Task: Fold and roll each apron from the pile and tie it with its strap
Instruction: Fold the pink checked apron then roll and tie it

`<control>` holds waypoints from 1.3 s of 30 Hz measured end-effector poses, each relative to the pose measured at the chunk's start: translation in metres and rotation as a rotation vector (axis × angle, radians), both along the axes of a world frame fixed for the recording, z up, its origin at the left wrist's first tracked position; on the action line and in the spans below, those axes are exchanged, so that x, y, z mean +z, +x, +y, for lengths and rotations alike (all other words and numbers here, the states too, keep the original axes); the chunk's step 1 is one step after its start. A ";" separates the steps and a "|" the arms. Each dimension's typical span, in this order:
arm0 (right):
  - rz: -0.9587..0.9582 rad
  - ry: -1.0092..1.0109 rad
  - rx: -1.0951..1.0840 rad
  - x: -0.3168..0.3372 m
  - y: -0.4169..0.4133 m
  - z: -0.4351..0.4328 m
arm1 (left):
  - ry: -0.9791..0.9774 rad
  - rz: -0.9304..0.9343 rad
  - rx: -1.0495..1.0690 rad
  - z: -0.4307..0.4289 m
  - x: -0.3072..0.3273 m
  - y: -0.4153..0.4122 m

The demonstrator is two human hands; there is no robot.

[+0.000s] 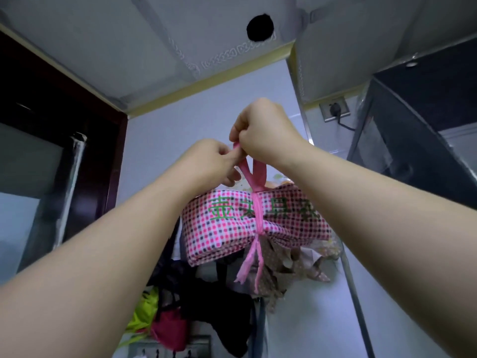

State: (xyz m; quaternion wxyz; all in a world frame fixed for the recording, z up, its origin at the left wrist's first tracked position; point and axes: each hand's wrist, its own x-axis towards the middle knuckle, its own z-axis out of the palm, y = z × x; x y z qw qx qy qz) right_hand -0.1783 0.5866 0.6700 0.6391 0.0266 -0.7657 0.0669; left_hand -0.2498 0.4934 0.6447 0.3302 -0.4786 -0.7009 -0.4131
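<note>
A rolled pink checked apron (232,228) with green characters hangs in the air in front of me, bound round its middle by its pink strap (258,215). The strap's loop (254,174) rises above the bundle, and two loose ends dangle below it. My left hand (216,158) pinches the left side of the loop near its top. My right hand (260,127) pinches the loop's top from above. Both arms reach upward.
Other cloths hang on the wall behind and below the bundle: black ones (206,306), a yellow-green one (147,311), a dark red one (170,329) and a brown dotted one (278,270). A dark door frame (77,140) stands left, a dark cabinet (413,120) right.
</note>
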 end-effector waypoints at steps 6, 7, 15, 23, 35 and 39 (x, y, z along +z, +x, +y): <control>-0.012 0.020 -0.091 0.008 -0.020 0.013 | -0.265 0.064 0.069 -0.015 -0.021 0.004; -0.009 0.021 -0.100 0.008 -0.022 0.015 | -0.368 0.056 0.092 -0.017 -0.024 0.004; -0.059 0.023 -0.110 0.007 -0.030 0.029 | -0.405 -0.031 -0.004 -0.004 -0.030 -0.023; -0.267 -0.075 -0.211 -0.005 -0.047 0.081 | -0.365 0.338 0.232 0.025 -0.054 -0.051; -0.348 0.182 -0.533 -0.020 -0.071 0.101 | -0.577 0.319 0.296 0.049 -0.034 -0.053; -0.405 0.191 -0.625 -0.018 -0.069 0.101 | -0.651 0.233 0.312 0.056 -0.022 -0.053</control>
